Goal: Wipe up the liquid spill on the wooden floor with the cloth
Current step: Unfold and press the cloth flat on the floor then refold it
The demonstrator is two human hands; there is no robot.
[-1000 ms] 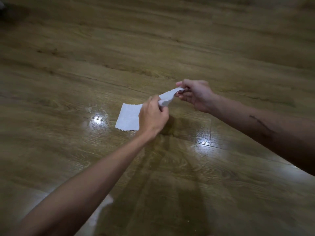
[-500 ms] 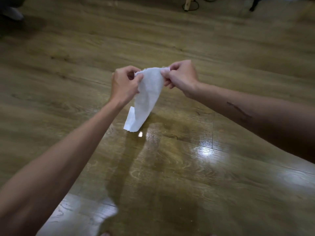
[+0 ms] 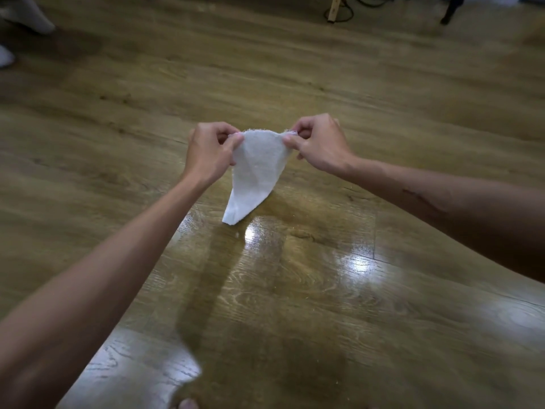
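A small white cloth (image 3: pixel 256 172) hangs in the air above the wooden floor (image 3: pixel 295 84), narrowing to a corner at the bottom. My left hand (image 3: pixel 208 154) pinches its upper left corner and my right hand (image 3: pixel 320 143) pinches its upper right corner, with the top edge stretched between them. Below the cloth the floor is glossy with bright reflections (image 3: pixel 298 261); I cannot tell wet liquid apart from shine.
At the far edge stand a wooden leg (image 3: pixel 333 8) with a dark cable and a dark furniture leg (image 3: pixel 449 10). Something pale lies at the upper left corner (image 3: pixel 26 13). A toe (image 3: pixel 187 404) shows at the bottom edge.
The cloth was lying on the floor a second ago; both hands lifted it and now hold it by its top corners, spread wider than half a second ago.
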